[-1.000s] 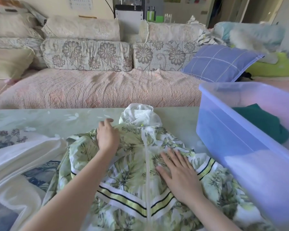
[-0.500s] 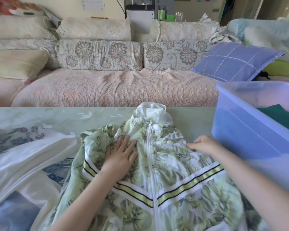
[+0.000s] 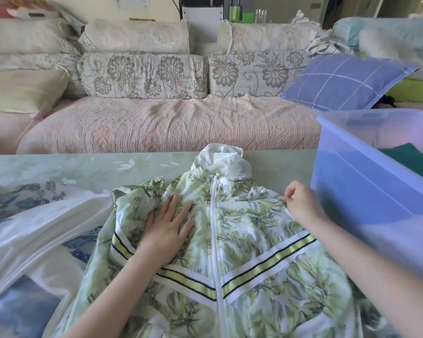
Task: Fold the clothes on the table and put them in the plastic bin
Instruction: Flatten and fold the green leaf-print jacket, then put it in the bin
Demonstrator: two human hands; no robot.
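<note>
The left hand point(image 3: 166, 228) lies palm down, fingers straight and slightly spread, pointing away from the body, with the thumb out to the right. Its wrist is straight, and the bare forearm runs back toward the lower left edge of the view. The palm presses flat on the jacket point(image 3: 244, 230).

The right hand point(image 3: 300, 203) sits farther forward and well apart from the left, with the back of the hand up and the fingers curled under into a loose fist. Its fingertips point(image 3: 286, 195) pinch the cloth at the shoulder. The thumb is hidden, probably tucked under the fingers. The bare right forearm slants in from the lower right corner, with the wrist slightly bent.
</note>
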